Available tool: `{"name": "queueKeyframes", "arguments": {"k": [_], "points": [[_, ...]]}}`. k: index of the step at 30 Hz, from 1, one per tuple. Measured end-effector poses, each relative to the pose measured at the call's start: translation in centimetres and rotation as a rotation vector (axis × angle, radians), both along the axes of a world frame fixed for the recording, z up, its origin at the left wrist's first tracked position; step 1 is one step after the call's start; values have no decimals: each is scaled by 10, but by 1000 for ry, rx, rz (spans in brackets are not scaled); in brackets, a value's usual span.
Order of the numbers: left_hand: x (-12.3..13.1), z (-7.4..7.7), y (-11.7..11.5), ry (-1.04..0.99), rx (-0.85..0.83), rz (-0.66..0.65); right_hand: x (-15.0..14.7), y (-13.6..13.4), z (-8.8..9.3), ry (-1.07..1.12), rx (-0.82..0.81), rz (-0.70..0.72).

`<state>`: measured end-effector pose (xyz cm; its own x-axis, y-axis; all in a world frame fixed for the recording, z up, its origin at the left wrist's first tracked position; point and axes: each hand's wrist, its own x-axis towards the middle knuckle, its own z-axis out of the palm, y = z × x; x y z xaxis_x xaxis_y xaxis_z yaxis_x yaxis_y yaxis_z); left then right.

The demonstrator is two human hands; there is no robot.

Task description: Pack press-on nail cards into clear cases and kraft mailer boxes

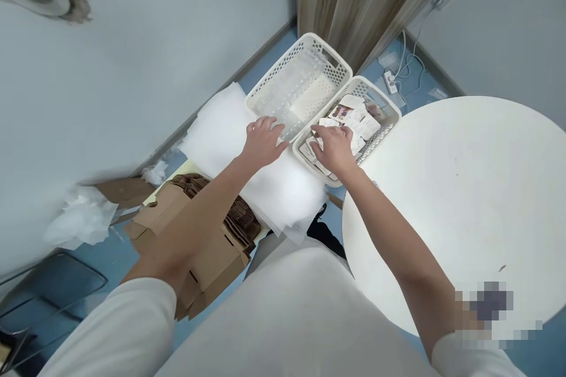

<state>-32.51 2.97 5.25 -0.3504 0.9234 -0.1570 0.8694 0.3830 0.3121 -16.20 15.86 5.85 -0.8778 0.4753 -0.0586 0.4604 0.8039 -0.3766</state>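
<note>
My left hand [262, 141] rests on the near rim of a white plastic basket [329, 62] that holds clear plastic pieces and a pale foam pad; its fingers curl over the edge. My right hand [333, 149] reaches into the second white basket [389, 107] beside it, fingers bent down among several small white cards and packets [358, 123]. What the right fingers grasp is hidden beneath them. Both baskets sit on the blue floor by the wall.
A stack of white foam sheets [265, 182] lies under my left forearm. Flattened brown cardboard boxes [198, 235] are piled at lower left, with crumpled white wrap [82, 218] beyond. A round white table [469, 200] stands at right. A power strip with cables [391, 79] lies by the curtain.
</note>
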Motion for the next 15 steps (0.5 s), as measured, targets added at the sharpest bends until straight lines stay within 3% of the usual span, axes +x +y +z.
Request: {"name": "queueKeyframes", "arguments": {"k": [7,11,15], "points": [[-11,-26,13,-48,27,13,-62,12,-43,-71,35,29],[-13,-33,13,-96,30,31,-74,14,-68,-87,11,5],[-14,-35,11,-136,39,36,-74,14,-78,-109,16,-19]]}}
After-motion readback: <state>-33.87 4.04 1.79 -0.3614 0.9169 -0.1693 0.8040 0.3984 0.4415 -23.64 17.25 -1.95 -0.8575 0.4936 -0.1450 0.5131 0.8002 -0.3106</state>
